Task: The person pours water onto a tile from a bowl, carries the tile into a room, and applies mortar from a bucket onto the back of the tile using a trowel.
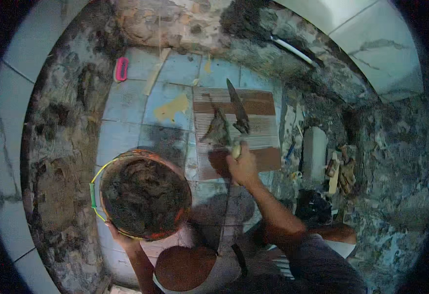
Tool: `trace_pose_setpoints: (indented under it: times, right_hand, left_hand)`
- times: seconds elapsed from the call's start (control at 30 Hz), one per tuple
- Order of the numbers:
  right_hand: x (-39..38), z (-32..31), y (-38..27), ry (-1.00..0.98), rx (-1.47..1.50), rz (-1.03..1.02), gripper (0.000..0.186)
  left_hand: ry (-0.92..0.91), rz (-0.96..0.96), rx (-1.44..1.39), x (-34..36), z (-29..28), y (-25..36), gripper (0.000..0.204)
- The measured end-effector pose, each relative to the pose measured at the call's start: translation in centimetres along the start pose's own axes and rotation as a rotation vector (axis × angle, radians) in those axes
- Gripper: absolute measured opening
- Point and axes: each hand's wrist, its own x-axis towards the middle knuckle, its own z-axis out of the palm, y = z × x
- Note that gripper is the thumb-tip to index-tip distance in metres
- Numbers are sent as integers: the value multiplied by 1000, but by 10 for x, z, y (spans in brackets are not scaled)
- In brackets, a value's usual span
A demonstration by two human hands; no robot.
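Nearest to us, our knees and lap fill the lower edge, both forearms rising from there. On the left we see a rough, mortar-streaked wall curving around a floor of pale blue tiles, with a small pink object lying near its upper end. Our left hand grips the lower rim of a round bucket full of dark wet mortar; the fingers curl under the rim, mostly hidden. Moving right, our right hand is closed around the pale handle of a trowel, whose dark pointed blade reaches up over a ridged brown-and-white tile lying flat on the floor, a dab of grey mortar just beside the blade. Further right we make out a grey block and scattered rubble against the broken wall.
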Motion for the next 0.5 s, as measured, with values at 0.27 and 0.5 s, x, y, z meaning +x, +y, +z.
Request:
trace_pose_setpoints:
  times: [0.27,0.5]
  right_hand:
    - [-14,-19,97,-320,311,230,36]
    - [55,-18,225,-626,29,410,45]
  left_hand:
    - [140,-41,-60,3,0,-3,60]
    - [1,-65,-101,8,5,-18,55]
